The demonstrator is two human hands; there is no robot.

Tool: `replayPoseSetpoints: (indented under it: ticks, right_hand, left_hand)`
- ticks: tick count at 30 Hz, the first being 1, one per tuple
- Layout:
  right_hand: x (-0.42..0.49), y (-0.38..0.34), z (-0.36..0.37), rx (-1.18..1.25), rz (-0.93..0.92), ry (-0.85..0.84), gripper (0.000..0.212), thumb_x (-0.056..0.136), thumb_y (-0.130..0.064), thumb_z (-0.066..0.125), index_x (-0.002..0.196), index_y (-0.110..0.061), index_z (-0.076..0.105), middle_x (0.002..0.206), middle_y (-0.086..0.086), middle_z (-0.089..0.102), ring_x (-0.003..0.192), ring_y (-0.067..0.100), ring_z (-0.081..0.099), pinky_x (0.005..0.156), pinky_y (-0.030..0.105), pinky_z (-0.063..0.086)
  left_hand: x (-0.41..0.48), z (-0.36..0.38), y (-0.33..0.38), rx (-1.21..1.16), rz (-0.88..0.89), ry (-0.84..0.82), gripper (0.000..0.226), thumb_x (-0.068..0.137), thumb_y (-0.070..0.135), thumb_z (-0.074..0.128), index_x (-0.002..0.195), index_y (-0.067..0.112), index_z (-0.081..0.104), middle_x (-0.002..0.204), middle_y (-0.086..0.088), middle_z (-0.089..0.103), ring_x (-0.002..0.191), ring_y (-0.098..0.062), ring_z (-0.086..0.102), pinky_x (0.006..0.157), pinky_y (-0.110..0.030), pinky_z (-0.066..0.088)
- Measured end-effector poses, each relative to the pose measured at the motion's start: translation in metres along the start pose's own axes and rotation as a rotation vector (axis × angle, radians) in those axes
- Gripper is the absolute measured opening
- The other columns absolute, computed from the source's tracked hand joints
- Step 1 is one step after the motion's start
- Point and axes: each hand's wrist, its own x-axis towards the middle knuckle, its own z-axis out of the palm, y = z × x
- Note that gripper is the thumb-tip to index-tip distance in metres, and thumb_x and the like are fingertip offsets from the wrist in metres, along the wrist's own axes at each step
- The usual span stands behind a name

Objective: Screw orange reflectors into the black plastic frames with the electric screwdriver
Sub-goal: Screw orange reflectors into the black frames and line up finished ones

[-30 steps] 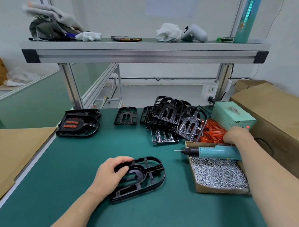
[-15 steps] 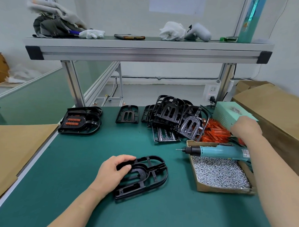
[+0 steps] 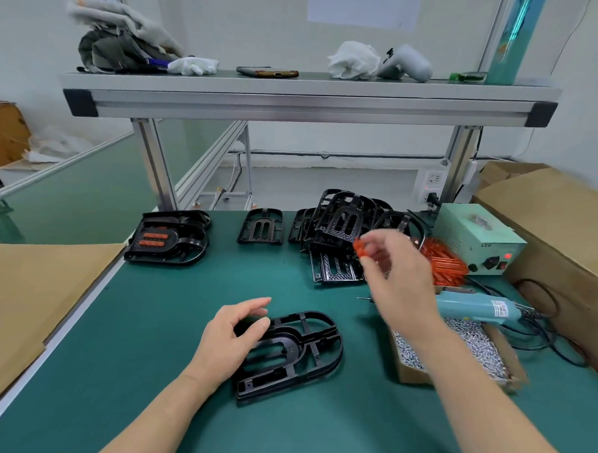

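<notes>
Right fingers: the right hand [image 3: 398, 282], motion-blurred, pinches one orange reflector [image 3: 360, 248] between thumb and fingertips, raised above the tabletop [image 3: 155, 340].
Left fingers: the left hand [image 3: 231, 336] curls loosely over the left end of a black frame [image 3: 295, 349], thumb on its rim, holding it flat on the tabletop.
Reflector to frame: the pinched piece is above and to the right of the held frame, well apart from it.
Cardboard box [image 3: 411, 373]: open, just right of the frame, filled with silver screws [image 3: 471, 340].
Electric screwdriver [image 3: 475, 307]: lies across the box's far edge, bit pointing left, partly hidden by the right wrist.
Reflector heap [image 3: 443, 263]: loose orange pieces beside a green power unit [image 3: 475, 234].
Frame pile [image 3: 345, 225]: empty black frames heaped behind the right hand.
Finished stack [image 3: 167, 237]: far left, the top frame carrying two orange reflectors.
</notes>
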Motion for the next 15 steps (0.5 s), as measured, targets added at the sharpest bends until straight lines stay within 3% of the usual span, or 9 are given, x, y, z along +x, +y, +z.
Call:
replayPoseSetpoints:
  ticks: [3,6,8,10,12,15]
  right_hand:
    - [-0.024,-0.014,0.029,0.083,-0.079,0.003,0.022,0.087,0.007,0.067,0.100,-0.011,0.065,0.093,-0.005,0.063,0.087,0.007,0.059,0.080,0.024,0.051]
    - [-0.042,-0.022,0.054,0.042,-0.198,0.030,0.016,0.086,0.009,0.068,0.092,-0.006,0.066,0.091,0.000,0.064,0.085,0.016,0.059,0.081,0.032,0.051]
    - [-0.053,-0.028,0.068,0.009,-0.335,0.022,0.013,0.088,0.009,0.062,0.087,-0.003,0.066,0.088,0.005,0.064,0.083,0.025,0.060,0.079,0.035,0.052]
    - [-0.061,-0.034,0.081,-0.014,-0.455,0.001,0.023,0.099,0.000,0.049,0.082,-0.003,0.065,0.084,0.008,0.062,0.078,0.029,0.058,0.074,0.037,0.052]
    - [-0.066,-0.038,0.091,-0.035,-0.527,-0.031,0.031,0.102,-0.002,0.043,0.077,-0.003,0.062,0.080,0.008,0.061,0.074,0.029,0.055,0.072,0.037,0.051]
    - [-0.071,-0.038,0.100,-0.051,-0.573,-0.066,0.025,0.096,0.008,0.052,0.075,-0.005,0.060,0.078,0.008,0.058,0.072,0.028,0.052,0.071,0.037,0.051]
  left_hand:
    - [-0.001,0.000,-0.001,0.000,-0.015,0.026,0.034,0.090,0.029,0.073,0.116,0.049,0.067,0.107,0.012,0.069,0.109,-0.003,0.057,0.096,-0.033,0.047]
    - [-0.001,-0.002,0.001,-0.045,-0.027,0.049,0.039,0.076,0.050,0.073,0.114,0.053,0.067,0.104,0.018,0.068,0.110,-0.007,0.059,0.098,-0.041,0.049]
    - [-0.002,-0.003,0.003,-0.089,-0.028,0.042,0.052,0.067,0.059,0.072,0.118,0.057,0.063,0.106,0.021,0.067,0.113,-0.015,0.060,0.095,-0.043,0.049]
    - [-0.003,-0.004,0.003,-0.145,-0.015,0.019,0.067,0.065,0.056,0.076,0.129,0.058,0.055,0.114,0.016,0.068,0.116,-0.020,0.060,0.100,-0.044,0.047]
    - [-0.007,-0.004,0.002,-0.153,0.023,0.006,0.079,0.066,0.051,0.078,0.138,0.055,0.047,0.122,0.010,0.067,0.121,-0.018,0.058,0.110,-0.042,0.042]
    - [-0.018,-0.002,0.006,-0.025,0.119,0.072,0.077,0.065,0.048,0.073,0.136,0.059,0.047,0.123,0.012,0.062,0.121,-0.006,0.056,0.108,-0.021,0.039]
